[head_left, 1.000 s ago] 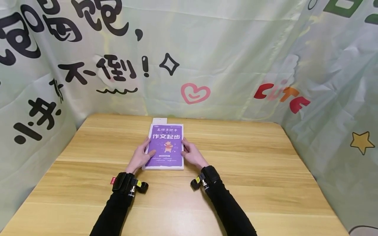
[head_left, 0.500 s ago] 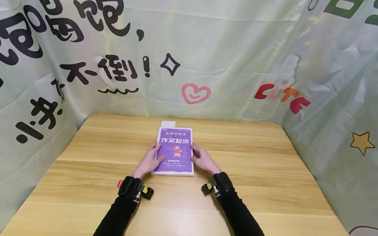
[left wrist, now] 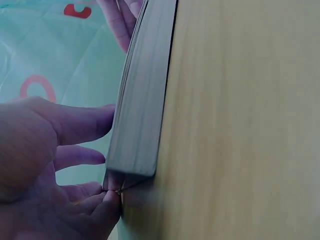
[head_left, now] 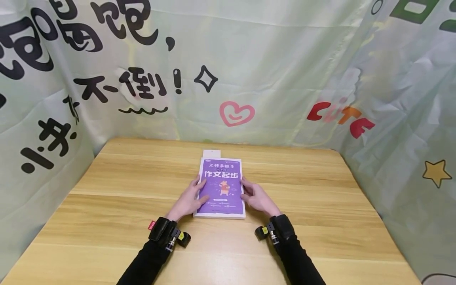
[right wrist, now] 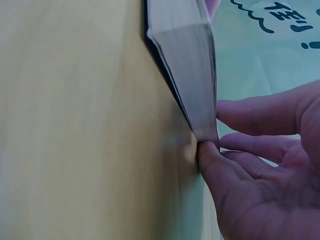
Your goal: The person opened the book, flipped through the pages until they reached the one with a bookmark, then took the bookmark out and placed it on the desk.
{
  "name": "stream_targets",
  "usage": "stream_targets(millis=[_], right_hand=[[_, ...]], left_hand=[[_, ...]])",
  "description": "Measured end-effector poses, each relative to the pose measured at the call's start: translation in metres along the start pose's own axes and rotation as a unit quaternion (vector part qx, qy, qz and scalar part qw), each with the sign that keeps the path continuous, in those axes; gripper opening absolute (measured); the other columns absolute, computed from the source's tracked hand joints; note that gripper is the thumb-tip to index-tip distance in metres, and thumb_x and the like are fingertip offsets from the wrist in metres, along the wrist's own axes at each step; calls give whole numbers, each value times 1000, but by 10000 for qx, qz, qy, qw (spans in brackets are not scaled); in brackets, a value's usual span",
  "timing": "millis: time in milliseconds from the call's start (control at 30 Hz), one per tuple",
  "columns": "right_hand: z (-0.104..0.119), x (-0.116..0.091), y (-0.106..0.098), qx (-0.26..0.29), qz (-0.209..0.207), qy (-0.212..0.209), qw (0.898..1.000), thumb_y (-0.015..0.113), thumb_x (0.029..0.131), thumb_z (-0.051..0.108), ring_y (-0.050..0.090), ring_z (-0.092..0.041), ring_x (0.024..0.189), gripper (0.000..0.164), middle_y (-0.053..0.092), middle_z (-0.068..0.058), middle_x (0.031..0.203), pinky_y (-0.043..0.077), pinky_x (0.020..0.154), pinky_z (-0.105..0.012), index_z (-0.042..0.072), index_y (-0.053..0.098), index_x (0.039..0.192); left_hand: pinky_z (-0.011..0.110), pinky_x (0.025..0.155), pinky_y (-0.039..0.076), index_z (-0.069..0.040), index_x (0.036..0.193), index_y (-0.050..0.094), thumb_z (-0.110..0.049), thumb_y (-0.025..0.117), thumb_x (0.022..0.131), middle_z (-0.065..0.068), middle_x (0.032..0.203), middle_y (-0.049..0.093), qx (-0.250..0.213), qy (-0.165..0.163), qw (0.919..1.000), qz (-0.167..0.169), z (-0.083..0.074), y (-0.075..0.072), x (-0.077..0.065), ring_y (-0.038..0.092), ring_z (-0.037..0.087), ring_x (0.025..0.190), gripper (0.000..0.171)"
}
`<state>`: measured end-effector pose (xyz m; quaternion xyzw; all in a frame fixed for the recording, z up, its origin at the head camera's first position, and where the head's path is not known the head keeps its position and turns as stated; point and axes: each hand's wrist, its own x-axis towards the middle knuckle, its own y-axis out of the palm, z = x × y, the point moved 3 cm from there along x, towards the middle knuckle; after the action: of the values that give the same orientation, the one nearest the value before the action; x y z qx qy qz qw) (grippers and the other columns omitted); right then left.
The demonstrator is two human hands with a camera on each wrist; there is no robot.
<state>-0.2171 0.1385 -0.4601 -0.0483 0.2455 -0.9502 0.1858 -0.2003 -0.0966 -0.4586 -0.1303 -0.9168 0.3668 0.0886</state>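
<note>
Head view: left hand (head_left: 187,201) and right hand (head_left: 260,198) pinch a boxy purple paper book (head_left: 221,187), which might slip if they loosen.

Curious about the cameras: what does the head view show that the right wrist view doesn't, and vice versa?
Only the head view: the purple cover of the book, the white tab beyond its far edge, both black sleeves.
Only the right wrist view: a close look at the book's thick side.
Both: the right fingers at the book, the wooden table, the printed backdrop.
</note>
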Motion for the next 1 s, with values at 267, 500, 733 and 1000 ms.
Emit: stream_targets(millis=[267, 500, 733, 1000], right_hand=[[-7, -16, -10, -128, 107, 14, 9999, 56, 87, -10, 31, -33, 135, 60, 18, -27, 153, 29, 111, -44, -13, 31, 142], [-8, -29, -16, -218, 81, -79, 9997, 58, 88, -8, 29, -35, 135, 58, 21, -29, 151, 26, 111, -49, -14, 33, 141], [-11, -41, -21, -144, 140, -133, 9997, 55, 88, -11, 30, -37, 134, 58, 19, -31, 151, 30, 108, -45, -17, 32, 140], [-14, -55, -26, -93, 168, -102, 9998, 55, 88, -11, 32, -36, 133, 58, 18, -30, 151, 32, 107, -41, -16, 31, 141]], left_hand=[[68, 105, 25, 2, 143, 42, -24, 68, 87, 26, 154, 18, 163, 216, 9995, 178, -5, 7, -6, 24, 46, 135, 67], [66, 105, 27, -2, 143, 44, -26, 70, 85, 26, 154, 19, 52, 468, 9981, 398, -9, 11, -9, 26, 47, 134, 67], [65, 104, 30, -2, 145, 39, -28, 67, 88, 28, 155, 13, 19, 513, 9962, 698, -17, 19, -13, 27, 49, 132, 69], [64, 103, 33, 0, 147, 36, -31, 66, 88, 30, 155, 7, 36, 538, 9941, 944, -26, 27, -22, 31, 52, 128, 73]])
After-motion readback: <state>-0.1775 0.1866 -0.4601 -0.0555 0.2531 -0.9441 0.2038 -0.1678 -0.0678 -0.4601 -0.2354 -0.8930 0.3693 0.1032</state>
